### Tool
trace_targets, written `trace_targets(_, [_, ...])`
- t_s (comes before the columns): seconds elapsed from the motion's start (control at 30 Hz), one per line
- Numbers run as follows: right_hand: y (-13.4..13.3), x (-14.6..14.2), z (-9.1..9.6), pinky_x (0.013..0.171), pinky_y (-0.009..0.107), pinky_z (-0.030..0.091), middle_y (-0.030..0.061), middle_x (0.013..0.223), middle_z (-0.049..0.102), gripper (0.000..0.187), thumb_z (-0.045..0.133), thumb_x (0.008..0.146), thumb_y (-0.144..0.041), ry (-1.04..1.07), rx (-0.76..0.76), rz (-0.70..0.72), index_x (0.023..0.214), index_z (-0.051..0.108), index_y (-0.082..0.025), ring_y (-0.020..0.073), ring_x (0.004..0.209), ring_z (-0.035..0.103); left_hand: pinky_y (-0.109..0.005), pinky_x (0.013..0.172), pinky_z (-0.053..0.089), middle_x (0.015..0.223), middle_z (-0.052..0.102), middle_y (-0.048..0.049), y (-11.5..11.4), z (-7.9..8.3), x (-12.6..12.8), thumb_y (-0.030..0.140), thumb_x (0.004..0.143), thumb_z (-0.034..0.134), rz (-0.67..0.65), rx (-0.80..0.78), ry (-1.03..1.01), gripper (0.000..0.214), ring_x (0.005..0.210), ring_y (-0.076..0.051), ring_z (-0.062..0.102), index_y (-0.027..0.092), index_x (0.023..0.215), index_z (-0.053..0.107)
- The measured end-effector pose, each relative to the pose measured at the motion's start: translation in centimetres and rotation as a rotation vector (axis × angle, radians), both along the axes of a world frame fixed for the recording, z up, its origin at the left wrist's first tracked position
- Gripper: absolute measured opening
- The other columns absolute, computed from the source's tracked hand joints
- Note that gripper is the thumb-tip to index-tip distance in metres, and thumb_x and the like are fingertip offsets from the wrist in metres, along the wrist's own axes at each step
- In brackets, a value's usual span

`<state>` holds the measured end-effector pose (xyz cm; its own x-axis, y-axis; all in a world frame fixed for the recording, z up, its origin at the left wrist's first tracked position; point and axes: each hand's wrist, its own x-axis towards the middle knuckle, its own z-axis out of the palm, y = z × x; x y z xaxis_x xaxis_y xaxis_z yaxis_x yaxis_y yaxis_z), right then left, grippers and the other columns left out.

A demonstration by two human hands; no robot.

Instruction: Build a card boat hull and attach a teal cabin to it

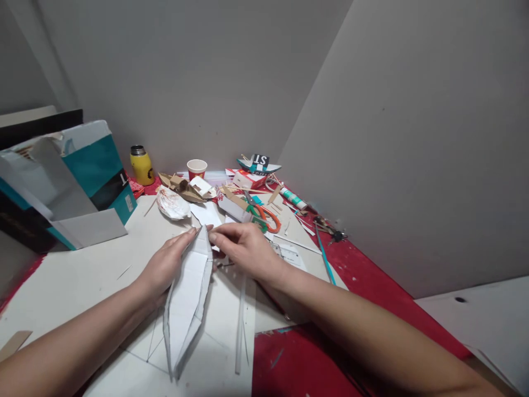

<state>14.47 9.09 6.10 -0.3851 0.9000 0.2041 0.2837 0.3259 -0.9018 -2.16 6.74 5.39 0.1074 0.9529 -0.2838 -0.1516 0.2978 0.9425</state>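
A long white cardboard boat hull (188,298), pointed at both ends with folded-up sides, is held over the paper-covered table. My left hand (163,264) grips its left side near the far end, fingers stretched along the outside and partly hidden by the hull. At the far tip, my right hand (243,248) is closed in a pinch, thumb and forefinger against the right edge. Anything small between those fingers cannot be made out. Orange-handled scissors (271,219) lie just beyond my right hand, and a clear rod (239,331) lies right of the hull.
A large teal, black and white cardboard box (99,171) stands left. Along the back are a yellow bottle (141,166), a paper cup (197,172), a small model boat (259,165) and crumpled white paper (173,204). A green-and-white tube (293,198) lies near the right wall.
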Motion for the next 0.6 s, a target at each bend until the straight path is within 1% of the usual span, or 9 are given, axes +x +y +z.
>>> trace_targets(0.07, [0.0,0.4,0.7,0.05,0.021,0.044,-0.0011,0.066,0.062,0.017,0.057,0.086,-0.027,0.016,0.07,-0.075,0.09,0.069,-0.015,0.0103,0.055,0.054,-0.032,0.06,0.055,0.078,0.076,-0.0105,-0.2,0.6,-0.1,0.05,0.084,0.056,-0.102,-0.117,-0.103,0.045,0.071,-0.026,0.071,0.013,0.104,0.071])
trace_targets(0.13, [0.0,0.8,1.5,0.05,0.021,0.043,0.0003,0.071,0.064,0.025,0.062,0.084,-0.029,0.011,0.123,-0.106,0.104,0.068,-0.015,0.01,0.057,0.053,-0.03,0.054,0.053,0.07,0.075,-0.0093,-0.4,1.2,-0.1,0.052,0.084,0.054,-0.159,-0.168,-0.135,0.047,0.059,-0.023,0.069,0.013,0.103,0.072])
trace_targets(0.2, [-0.1,1.1,2.2,0.05,0.02,0.044,0.0027,0.085,0.067,0.031,0.065,0.082,-0.026,0.001,0.122,-0.063,0.112,0.066,-0.016,0.0091,0.059,0.054,-0.028,0.051,0.051,0.067,0.074,-0.008,-0.7,1.6,0.0,0.053,0.085,0.052,-0.175,-0.165,-0.106,0.047,0.053,-0.02,0.066,0.014,0.102,0.072])
trace_targets(0.23, [-0.2,1.1,2.6,0.05,0.02,0.045,0.0032,0.09,0.067,0.032,0.066,0.081,-0.024,0.003,0.091,-0.023,0.112,0.066,-0.018,0.0086,0.06,0.055,-0.028,0.05,0.05,0.067,0.074,-0.0078,-0.9,1.8,0.1,0.053,0.086,0.051,-0.182,-0.156,-0.085,0.047,0.053,-0.02,0.065,0.015,0.102,0.073])
trace_targets(0.27, [-0.3,1.2,2.8,0.05,0.02,0.045,0.0028,0.09,0.068,0.03,0.066,0.081,-0.022,0.012,0.042,0.022,0.111,0.067,-0.019,0.0081,0.058,0.056,-0.028,0.05,0.05,0.068,0.075,-0.0078,-1.1,1.9,0.2,0.052,0.086,0.05,-0.189,-0.144,-0.064,0.046,0.053,-0.021,0.065,0.015,0.102,0.073])
trace_targets(0.37, [-0.6,0.9,3.0,0.046,0.019,0.044,-0.0021,0.065,0.065,0.02,0.062,0.084,-0.021,0.103,-0.159,0.151,0.101,0.071,-0.018,0.0086,0.05,0.058,-0.03,0.054,0.052,0.072,0.076,-0.0075,-1.7,2.1,0.4,0.051,0.086,0.049,-0.191,-0.114,-0.022,0.046,0.056,-0.023,0.067,0.016,0.104,0.072])
trace_targets(0.43, [-0.7,0.8,2.8,0.043,0.019,0.044,-0.0043,0.055,0.062,0.016,0.062,0.085,-0.022,0.182,-0.252,0.203,0.096,0.072,-0.018,0.0093,0.046,0.059,-0.031,0.056,0.052,0.074,0.076,-0.0067,-2.0,2.0,0.5,0.05,0.085,0.05,-0.169,-0.095,-0.015,0.045,0.059,-0.024,0.068,0.017,0.105,0.072])
trace_targets(0.5, [-0.7,0.7,2.7,0.043,0.018,0.044,-0.0051,0.055,0.061,0.012,0.063,0.083,-0.023,0.221,-0.262,0.214,0.091,0.071,-0.019,0.009,0.045,0.06,-0.032,0.059,0.053,0.076,0.077,-0.0059,-2.1,1.8,0.5,0.048,0.085,0.051,-0.148,-0.076,-0.037,0.042,0.065,-0.025,0.07,0.017,0.107,0.071])
trace_targets(0.6, [-0.5,1.0,2.8,0.045,0.018,0.046,-0.0054,0.056,0.061,0.005,0.066,0.081,-0.021,0.2,-0.192,0.203,0.081,0.07,-0.018,0.0076,0.046,0.058,-0.033,0.063,0.055,0.08,0.077,-0.0068,-2.1,1.6,0.5,0.042,0.086,0.05,-0.152,-0.093,-0.17,0.04,0.072,-0.027,0.071,0.016,0.108,0.07])
